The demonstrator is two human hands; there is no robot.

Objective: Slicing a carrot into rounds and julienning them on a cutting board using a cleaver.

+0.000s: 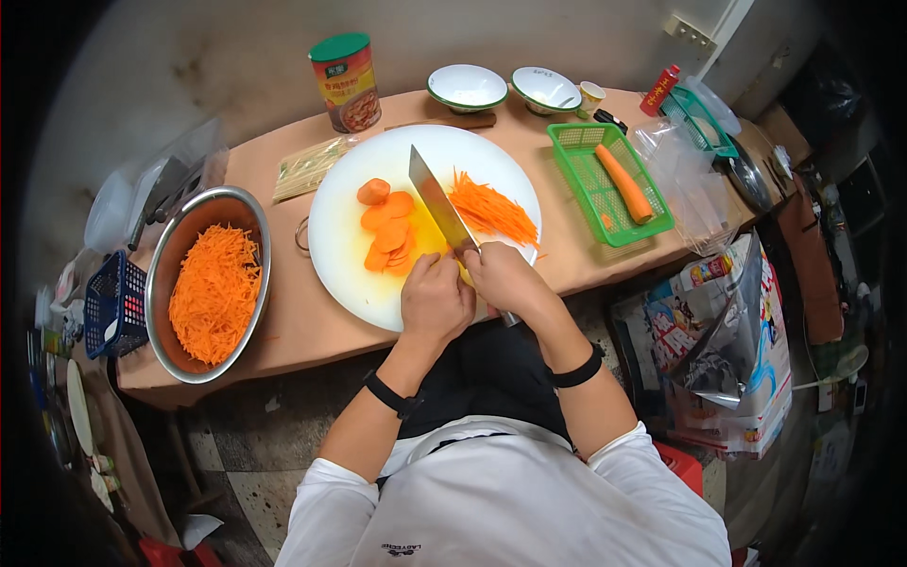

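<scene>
My right hand (pixel 504 278) is wrapped round the handle of a kitchen knife (pixel 436 200). Its broad blade points away and slightly left over a round white cutting board (pixel 338 274). Close beside the heel of the blade, my left hand (pixel 437 298) is closed with curled fingers at the board's near edge; whatever it may hold is hidden. Left of the blade lie overlapping carrot slices (pixel 389 236) and a carrot chunk (pixel 373 192). To the right of the blade is a pile of carrot shreds (pixel 493 211). An orange-yellow stain marks the board's middle.
A steel bowl (pixel 266 274) of shredded carrot stands at left. On the right, a green basket (pixel 576 180) holds a whole carrot (pixel 624 184). Behind the board are a green-lidded can (pixel 346 85), wooden skewers (pixel 309 170) and two white bowls (pixel 468 85). Plastic bags (pixel 675 180) lie farther right.
</scene>
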